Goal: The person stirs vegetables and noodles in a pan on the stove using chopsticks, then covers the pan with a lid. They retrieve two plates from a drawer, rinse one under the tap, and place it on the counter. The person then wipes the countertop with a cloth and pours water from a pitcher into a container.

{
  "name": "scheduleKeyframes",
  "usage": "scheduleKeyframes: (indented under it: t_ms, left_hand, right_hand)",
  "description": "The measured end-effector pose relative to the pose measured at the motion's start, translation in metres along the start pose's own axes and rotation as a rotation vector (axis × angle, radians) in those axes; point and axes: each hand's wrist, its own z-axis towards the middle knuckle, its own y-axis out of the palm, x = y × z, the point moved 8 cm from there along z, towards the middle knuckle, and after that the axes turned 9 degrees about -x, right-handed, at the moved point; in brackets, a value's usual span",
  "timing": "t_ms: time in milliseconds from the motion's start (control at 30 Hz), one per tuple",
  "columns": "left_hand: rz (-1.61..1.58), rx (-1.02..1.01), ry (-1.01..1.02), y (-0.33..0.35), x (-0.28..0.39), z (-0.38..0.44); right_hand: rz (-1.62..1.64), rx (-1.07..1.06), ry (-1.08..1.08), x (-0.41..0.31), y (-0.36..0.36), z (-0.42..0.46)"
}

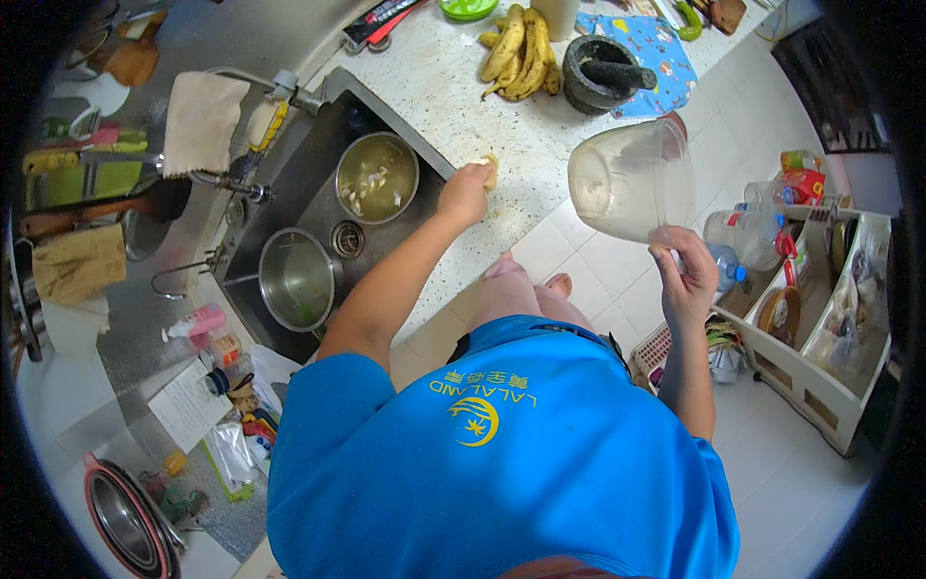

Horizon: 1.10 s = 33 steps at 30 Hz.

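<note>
My left hand presses a small pale-yellow cloth or sponge on the speckled white countertop, just beyond the sink's corner. In my right hand is a clear plastic tub, pinched at its rim and tilted on its side over the floor. No contents show through the tub's cloudy wall. To the left, the dark sink holds two round metal bowls. The farther bowl has murky water with pale scraps floating in it. Some green bits lie in the nearer bowl.
Bananas and a stone mortar with pestle stand on the far counter, by a blue patterned mat. A faucet reaches over the sink. At right are a white divided bin and plastic bottles.
</note>
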Motion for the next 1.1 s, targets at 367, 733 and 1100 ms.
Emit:
scheduleKeyframes:
  t_ms: [367,733,1100]
  left_hand:
    - [-0.424,0.156,-0.294,0.044,-0.004,-0.057]
    - [0.045,0.115,0.042,0.012,0.044,-0.065]
    - [0.235,0.100,-0.093,0.025,0.053,-0.057]
  right_hand:
    - [0.020,-0.075,-0.043,-0.002,0.006,0.008]
    - [0.038,-0.084,-0.051,0.003,-0.001,0.000]
    - [0.041,-0.057,-0.038,0.005,-0.006,-0.006]
